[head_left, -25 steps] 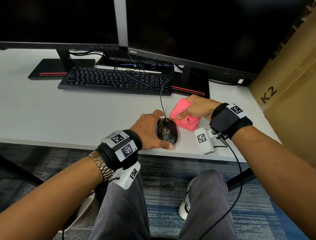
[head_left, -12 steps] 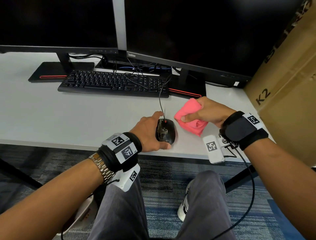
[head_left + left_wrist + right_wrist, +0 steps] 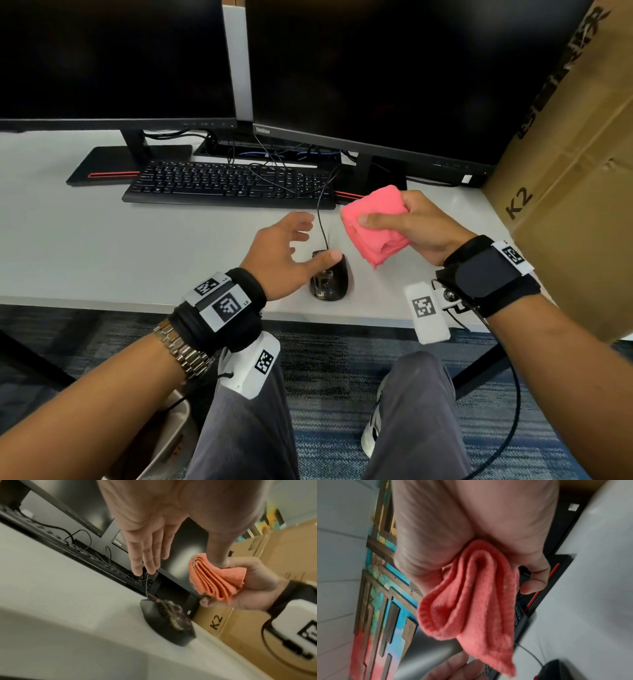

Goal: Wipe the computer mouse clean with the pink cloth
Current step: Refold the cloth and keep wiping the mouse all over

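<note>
A black wired computer mouse (image 3: 330,281) (image 3: 167,622) with grime on its top lies on the white desk (image 3: 137,246) near the front edge. My left hand (image 3: 291,246) hovers over its left side, fingers spread and straight, holding nothing; the left wrist view shows the palm (image 3: 150,520) above the mouse. My right hand (image 3: 418,226) is lifted up and to the right of the mouse and grips the folded pink cloth (image 3: 375,226) (image 3: 217,577) (image 3: 471,601), thumb across its top. The cloth hangs clear of the mouse.
A black keyboard (image 3: 229,185) lies behind the mouse, its cable (image 3: 322,222) running toward it. Two dark monitors (image 3: 376,75) stand at the back on black bases. A large cardboard box (image 3: 575,192) rises at the right. My knees are below the desk edge.
My left hand has let go of the mouse and lifted with fingers spread. My right hand has raised the pink cloth up off the desk and away from the mouse.
</note>
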Demonstrator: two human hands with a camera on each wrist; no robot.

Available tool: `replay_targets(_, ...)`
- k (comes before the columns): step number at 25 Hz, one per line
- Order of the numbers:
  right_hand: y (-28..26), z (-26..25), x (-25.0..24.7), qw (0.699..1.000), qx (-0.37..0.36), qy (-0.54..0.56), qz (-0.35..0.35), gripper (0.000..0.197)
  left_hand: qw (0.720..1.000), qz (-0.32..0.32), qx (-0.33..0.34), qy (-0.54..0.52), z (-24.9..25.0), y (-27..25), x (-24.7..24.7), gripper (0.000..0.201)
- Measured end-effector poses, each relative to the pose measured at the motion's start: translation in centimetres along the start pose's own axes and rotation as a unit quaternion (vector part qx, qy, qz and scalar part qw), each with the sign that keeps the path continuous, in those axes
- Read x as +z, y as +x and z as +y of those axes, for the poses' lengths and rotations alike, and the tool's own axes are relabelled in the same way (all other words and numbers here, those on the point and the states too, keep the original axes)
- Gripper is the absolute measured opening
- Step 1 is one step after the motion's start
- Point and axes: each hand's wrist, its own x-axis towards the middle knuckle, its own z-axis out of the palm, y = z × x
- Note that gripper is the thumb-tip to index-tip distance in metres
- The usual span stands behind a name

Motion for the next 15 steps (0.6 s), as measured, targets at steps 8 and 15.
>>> replay_targets(8,-0.7,-0.3,3.7,0.983,-0.070,0.138,-0.100,0.057,0.984,0.008,-0.014,-0.179,1.6,-0.3,-0.6,0.049)
replay_targets(15,-0.6,0.2,4.4,0.985,-0.131,0.077,-0.086,0.055,0.977,0.054,0.002,-0.204,0.6,-0.1,-1.5,0.031)
